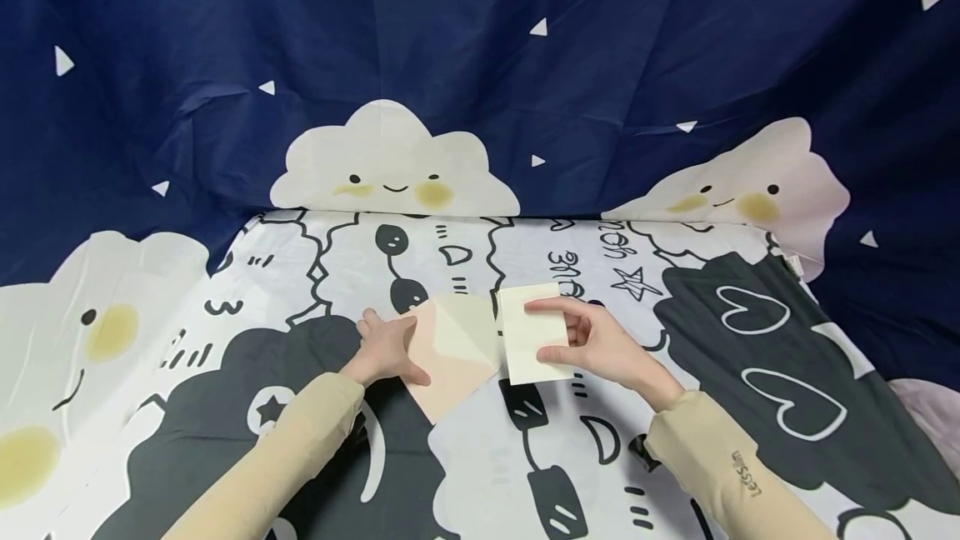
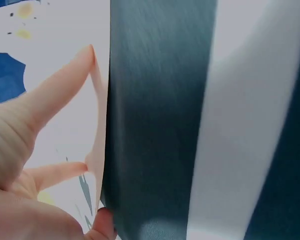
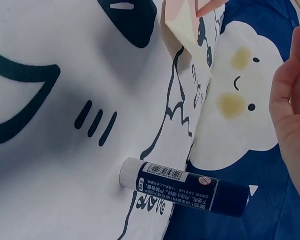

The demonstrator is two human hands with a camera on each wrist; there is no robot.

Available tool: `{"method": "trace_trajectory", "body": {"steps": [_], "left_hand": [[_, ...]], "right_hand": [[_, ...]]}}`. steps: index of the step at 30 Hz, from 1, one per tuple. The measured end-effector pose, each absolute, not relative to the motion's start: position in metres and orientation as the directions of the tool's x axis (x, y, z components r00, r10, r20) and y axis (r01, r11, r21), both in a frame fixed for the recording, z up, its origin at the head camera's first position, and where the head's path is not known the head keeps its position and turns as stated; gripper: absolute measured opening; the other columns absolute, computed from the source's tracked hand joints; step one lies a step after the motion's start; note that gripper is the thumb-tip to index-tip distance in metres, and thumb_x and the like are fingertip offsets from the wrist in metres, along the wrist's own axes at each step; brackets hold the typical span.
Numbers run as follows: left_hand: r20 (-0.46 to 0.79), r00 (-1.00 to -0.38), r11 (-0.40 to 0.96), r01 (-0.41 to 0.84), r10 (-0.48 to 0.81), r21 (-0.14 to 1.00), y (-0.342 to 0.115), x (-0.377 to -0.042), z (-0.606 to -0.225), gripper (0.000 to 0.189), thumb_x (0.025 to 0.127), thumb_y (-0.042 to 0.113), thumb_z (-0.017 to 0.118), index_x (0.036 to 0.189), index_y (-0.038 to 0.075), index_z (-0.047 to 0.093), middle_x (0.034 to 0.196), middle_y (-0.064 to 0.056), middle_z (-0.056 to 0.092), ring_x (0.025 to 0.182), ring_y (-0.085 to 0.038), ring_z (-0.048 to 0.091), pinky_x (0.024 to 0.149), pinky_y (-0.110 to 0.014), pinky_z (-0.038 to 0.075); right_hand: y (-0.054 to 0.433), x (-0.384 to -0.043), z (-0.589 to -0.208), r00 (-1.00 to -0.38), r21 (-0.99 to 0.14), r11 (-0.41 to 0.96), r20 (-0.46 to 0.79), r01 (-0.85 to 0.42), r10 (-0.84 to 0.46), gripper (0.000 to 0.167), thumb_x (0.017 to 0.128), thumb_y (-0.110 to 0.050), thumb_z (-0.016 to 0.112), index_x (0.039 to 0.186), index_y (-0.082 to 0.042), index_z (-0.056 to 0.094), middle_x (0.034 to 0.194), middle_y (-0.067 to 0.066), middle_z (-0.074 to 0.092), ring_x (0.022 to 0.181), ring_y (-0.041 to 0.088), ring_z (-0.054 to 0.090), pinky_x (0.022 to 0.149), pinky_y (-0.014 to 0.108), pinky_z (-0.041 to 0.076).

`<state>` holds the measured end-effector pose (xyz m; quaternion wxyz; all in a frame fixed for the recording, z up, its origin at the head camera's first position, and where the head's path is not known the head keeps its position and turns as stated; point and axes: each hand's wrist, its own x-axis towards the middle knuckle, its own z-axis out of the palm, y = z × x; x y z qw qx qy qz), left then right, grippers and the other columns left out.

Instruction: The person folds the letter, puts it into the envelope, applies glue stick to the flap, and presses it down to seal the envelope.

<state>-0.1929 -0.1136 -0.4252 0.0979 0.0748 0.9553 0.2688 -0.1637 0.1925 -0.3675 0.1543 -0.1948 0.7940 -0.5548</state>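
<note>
A pink paper envelope (image 1: 442,357) with its cream flap (image 1: 465,332) spread out is held just above the cloth by my left hand (image 1: 384,348). Thumb and fingers pinch its left edge; the left wrist view shows the envelope (image 2: 101,115) nearly edge-on with fingertips on both sides. To the right, my right hand (image 1: 600,344) grips a cream folded card (image 1: 531,336) between thumb and fingers. The card's left edge is close to the flap; whether they touch I cannot tell. In the right wrist view, a glue stick (image 3: 184,186) stands upright on the cloth, mostly hidden behind my right hand in the head view.
A white cloth (image 1: 480,448) printed with black cartoon drawings covers the table. Behind and around it hangs a dark blue curtain (image 1: 480,40) with white triangles and smiling clouds. A dark grey printed patch with hearts (image 1: 750,357) lies at the right.
</note>
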Motion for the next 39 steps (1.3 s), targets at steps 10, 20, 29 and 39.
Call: {"method": "trace_trajectory", "body": {"steps": [10,20,29,39], "left_hand": [[-0.103,-0.989,0.805,0.023,0.104,0.593,-0.113,-0.186,-0.425,0.09,0.051,0.016,0.094,0.13,-0.001,0.055,0.135,-0.04,0.034,0.119,-0.062,0.019,0.084,-0.06,0.042],[-0.077,-0.993,0.701,0.005,0.085,0.713,-0.117,-0.18,-0.437,0.092,0.055,0.009,0.091,0.135,-0.005,0.049,0.13,-0.028,0.052,0.124,-0.045,0.016,0.098,-0.054,0.036],[-0.074,-0.997,0.661,-0.037,0.028,0.75,-0.116,-0.179,-0.444,0.089,0.059,0.009,0.089,0.137,-0.004,0.048,0.133,-0.026,0.054,0.116,-0.037,0.032,0.095,-0.046,0.041],[-0.113,-0.993,0.597,-0.098,-0.013,0.796,-0.111,-0.18,-0.446,0.083,0.065,0.008,0.085,0.139,0.001,0.048,0.139,-0.025,0.047,0.134,-0.042,0.035,0.108,-0.049,0.036]], "right_hand": [[0.194,-0.163,-0.371,-0.881,-0.948,0.289,-0.019,-0.135,-0.472,0.063,0.079,-0.006,0.077,0.135,-0.002,0.05,0.108,0.026,0.066,0.086,0.012,0.069,0.071,0.029,0.058],[0.192,-0.163,-0.372,-0.881,-0.949,0.28,-0.002,-0.148,-0.474,0.063,0.078,-0.006,0.077,0.135,-0.003,0.05,0.108,0.024,0.067,0.087,0.013,0.07,0.07,0.029,0.058],[0.191,-0.163,-0.372,-0.882,-0.953,0.261,0.013,-0.153,-0.471,0.063,0.078,-0.005,0.077,0.135,-0.002,0.05,0.105,0.02,0.069,0.087,0.013,0.07,0.07,0.029,0.058],[0.191,-0.164,-0.372,-0.883,-0.952,0.263,0.013,-0.154,-0.469,0.063,0.078,-0.005,0.077,0.136,-0.002,0.05,0.109,0.026,0.067,0.087,0.011,0.07,0.071,0.028,0.057]]}}
